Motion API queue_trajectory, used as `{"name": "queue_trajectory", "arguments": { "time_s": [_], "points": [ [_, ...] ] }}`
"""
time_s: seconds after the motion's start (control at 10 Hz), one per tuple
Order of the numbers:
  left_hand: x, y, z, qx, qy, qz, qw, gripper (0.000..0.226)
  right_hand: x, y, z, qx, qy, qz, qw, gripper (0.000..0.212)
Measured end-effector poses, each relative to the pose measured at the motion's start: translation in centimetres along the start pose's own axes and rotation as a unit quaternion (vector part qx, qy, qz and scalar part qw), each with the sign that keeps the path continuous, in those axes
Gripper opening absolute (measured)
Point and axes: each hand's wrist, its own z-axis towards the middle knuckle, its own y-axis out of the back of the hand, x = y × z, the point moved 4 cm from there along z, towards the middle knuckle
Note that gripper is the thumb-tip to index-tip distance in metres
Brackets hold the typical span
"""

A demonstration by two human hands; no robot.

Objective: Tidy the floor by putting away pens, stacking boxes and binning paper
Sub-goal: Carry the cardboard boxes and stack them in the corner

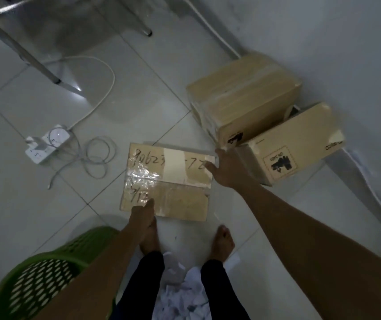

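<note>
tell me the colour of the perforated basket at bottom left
Green basket, clearest in the head view.

flat box [168,181] marked 90623, small box [300,144] UN 3481

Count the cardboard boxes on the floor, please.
3: a flat handwritten box at centre, a large taped box by the wall, a smaller printed box beside it. Others may be hidden.
</note>
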Motion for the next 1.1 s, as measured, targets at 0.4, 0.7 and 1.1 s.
{"name": "queue_trajectory", "arguments": {
  "time_s": [0.4, 0.7, 1.1],
  "points": [
    [1.2, -2.4, 6.5, 0.113, 0.102, -0.19, 0.97, 0.074, 0.8, -8.3, 13.7, 0.031, 0.07, 0.037, 0.996, 0.072],
    [-3.6, -1.6, 7.5, 0.097, -0.025, -0.245, 0.964, 0.051, -2.8, -10.4, 14.1, 0.05, -0.001, -0.029, 0.998, 0.078],
    [1.8, -3.7, 10.5, 0.06, 0.029, -0.069, 0.995, 0.045, -6.0, -11.0, 12.9, -0.089, -0.121, 0.303, 0.941, 0.059]
  ]
}}
